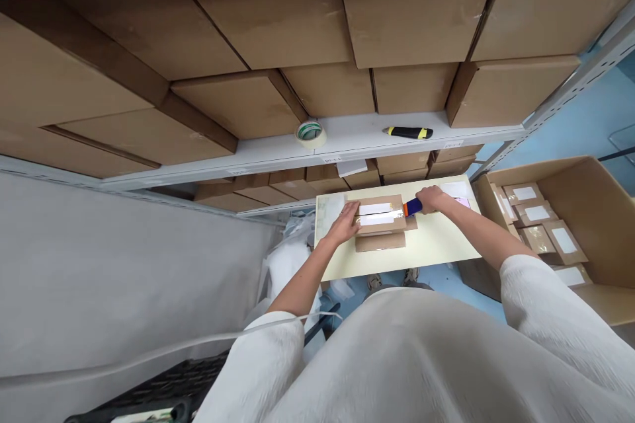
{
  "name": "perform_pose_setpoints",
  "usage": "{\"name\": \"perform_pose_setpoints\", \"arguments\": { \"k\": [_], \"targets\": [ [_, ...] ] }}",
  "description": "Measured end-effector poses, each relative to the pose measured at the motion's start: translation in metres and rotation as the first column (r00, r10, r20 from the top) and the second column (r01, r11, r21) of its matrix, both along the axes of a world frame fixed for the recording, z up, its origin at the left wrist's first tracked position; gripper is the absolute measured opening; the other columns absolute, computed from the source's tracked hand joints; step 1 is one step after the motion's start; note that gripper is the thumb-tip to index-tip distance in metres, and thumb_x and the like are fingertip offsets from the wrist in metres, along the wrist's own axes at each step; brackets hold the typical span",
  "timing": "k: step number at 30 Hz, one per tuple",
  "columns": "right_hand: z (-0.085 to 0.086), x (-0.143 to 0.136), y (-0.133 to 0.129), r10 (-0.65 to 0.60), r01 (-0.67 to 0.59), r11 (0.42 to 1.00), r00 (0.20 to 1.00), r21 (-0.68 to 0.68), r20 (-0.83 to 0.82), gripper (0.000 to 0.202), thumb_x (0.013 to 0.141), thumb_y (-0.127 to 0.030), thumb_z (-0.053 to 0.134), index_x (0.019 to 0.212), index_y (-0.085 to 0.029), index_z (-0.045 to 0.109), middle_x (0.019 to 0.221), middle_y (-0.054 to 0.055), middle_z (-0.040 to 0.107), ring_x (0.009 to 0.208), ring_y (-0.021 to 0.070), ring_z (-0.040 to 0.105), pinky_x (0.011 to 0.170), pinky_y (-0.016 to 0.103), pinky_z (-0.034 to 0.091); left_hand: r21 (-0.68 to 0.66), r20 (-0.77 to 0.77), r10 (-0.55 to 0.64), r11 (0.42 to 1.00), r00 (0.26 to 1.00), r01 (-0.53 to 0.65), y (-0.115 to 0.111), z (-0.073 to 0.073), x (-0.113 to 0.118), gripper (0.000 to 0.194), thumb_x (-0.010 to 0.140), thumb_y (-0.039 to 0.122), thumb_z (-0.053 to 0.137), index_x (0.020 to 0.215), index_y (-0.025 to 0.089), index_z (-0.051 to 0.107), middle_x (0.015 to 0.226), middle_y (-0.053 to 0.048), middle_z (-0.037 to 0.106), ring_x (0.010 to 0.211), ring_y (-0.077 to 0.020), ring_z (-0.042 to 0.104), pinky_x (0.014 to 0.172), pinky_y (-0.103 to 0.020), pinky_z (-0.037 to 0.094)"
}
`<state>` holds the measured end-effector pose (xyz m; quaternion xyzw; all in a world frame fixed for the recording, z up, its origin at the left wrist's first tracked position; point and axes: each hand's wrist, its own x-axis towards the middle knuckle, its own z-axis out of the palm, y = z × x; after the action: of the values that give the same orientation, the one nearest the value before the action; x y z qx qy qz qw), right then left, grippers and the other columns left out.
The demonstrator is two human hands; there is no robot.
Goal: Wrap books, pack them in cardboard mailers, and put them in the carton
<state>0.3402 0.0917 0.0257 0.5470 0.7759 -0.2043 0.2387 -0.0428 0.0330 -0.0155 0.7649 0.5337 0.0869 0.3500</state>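
Note:
A small cardboard box [380,227] lies on a pale yellow board [436,242], with a white label split by a dark lengthwise line on its top. One flap sticks out toward my body. My left hand [343,223] rests on the box's left end, its fingers over the edge and top. In my right hand [429,199] is a blue tool with an orange part [413,206], probably a cutter, its front end touching the box's right end. Whether a blade is out is too small to tell.
Shelves above the board hold large cardboard boxes [421,6]. On the shelf edge lie a tape roll [311,135] and a black-yellow utility knife [409,133]. At right, a big open carton [602,225] holds several small labelled boxes. White plastic wrapping [288,261] hangs left of the board.

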Motion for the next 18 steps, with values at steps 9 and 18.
{"name": "perform_pose_setpoints", "arguments": {
  "k": [9, 18],
  "targets": [
    [-0.024, 0.012, -0.027, -0.238, 0.227, 0.962, 0.969, -0.155, -0.059, 0.053, 0.060, -0.050, 0.097, 0.099, -0.022, 0.074, 0.098, 0.014, 0.080, 0.092, 0.0346, 0.078, 0.076, 0.039, 0.058, -0.008, 0.048, 0.023, 1.000, 0.999, -0.023, -0.001, -0.004, -0.001, 0.095, 0.086, 0.025, 0.073, 0.172, 0.025, 0.033, 0.180, -0.012, 0.031, 0.170, -0.0333, 0.019, 0.139, -0.049, 0.022],
    [-0.033, 0.068, -0.070, -0.564, 0.546, 0.826, 0.805, -0.140, -0.184, 0.046, 0.106, -0.045, 0.043, 0.130, -0.014, 0.067, 0.124, 0.020, 0.077, 0.106, 0.0306, 0.075, 0.084, 0.036, 0.055, 0.020, 0.078, 0.003, 1.000, 0.997, -0.005, 0.000, -0.006, -0.002, 0.092, 0.087, 0.026, 0.072, 0.171, 0.026, 0.034, 0.179, -0.010, 0.034, 0.170, -0.0318, 0.021, 0.139, -0.047, 0.022]
  ]
}}
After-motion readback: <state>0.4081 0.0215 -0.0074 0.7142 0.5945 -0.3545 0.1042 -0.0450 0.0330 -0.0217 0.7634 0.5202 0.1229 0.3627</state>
